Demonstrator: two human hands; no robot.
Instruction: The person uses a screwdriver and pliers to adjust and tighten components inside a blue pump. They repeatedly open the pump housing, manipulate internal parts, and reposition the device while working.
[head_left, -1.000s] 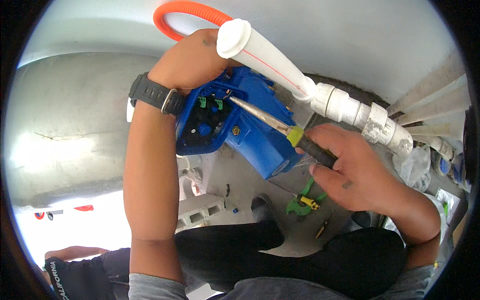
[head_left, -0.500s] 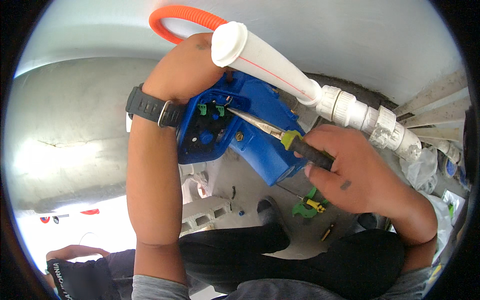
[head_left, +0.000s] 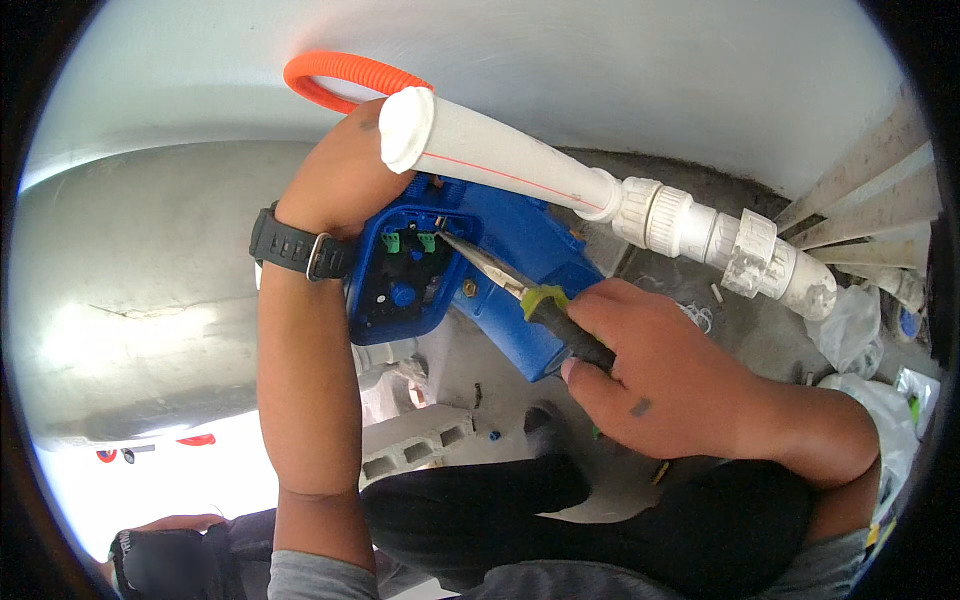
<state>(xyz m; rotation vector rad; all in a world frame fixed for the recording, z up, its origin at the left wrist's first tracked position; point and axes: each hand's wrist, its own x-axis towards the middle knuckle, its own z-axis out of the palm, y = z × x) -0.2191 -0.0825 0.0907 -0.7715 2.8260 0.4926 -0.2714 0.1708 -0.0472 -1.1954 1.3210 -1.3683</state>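
My right hand (head_left: 665, 375) is closed around the dark, yellow-green-trimmed handles of long-nose pliers (head_left: 508, 280). Their tips are inside the upper right corner of an open blue terminal box (head_left: 450, 300), close to a small green terminal block (head_left: 427, 242). This box is part of a blue motor housing (head_left: 510, 335). My left hand (head_left: 350, 155), with a black watch (head_left: 300, 246) on its wrist, reaches over the far side of the box. Its fingers are hidden behind the white pipe (head_left: 510, 155), so their grip does not show.
Orange corrugated hose (head_left: 345, 70) loops beyond the left hand. White pipe fittings (head_left: 690, 225) run rightward to plastic bags (head_left: 850, 320). A large metal tank (head_left: 140, 240) stands left. Below lie a concrete block (head_left: 415, 442) and my dark-clothed legs; another person (head_left: 200, 555) is lower left.
The view has shifted, so the box, pipe and pliers sit lower and further left. The pliers' tips stay by the terminals. My right hand now mostly covers the green tool on the floor.
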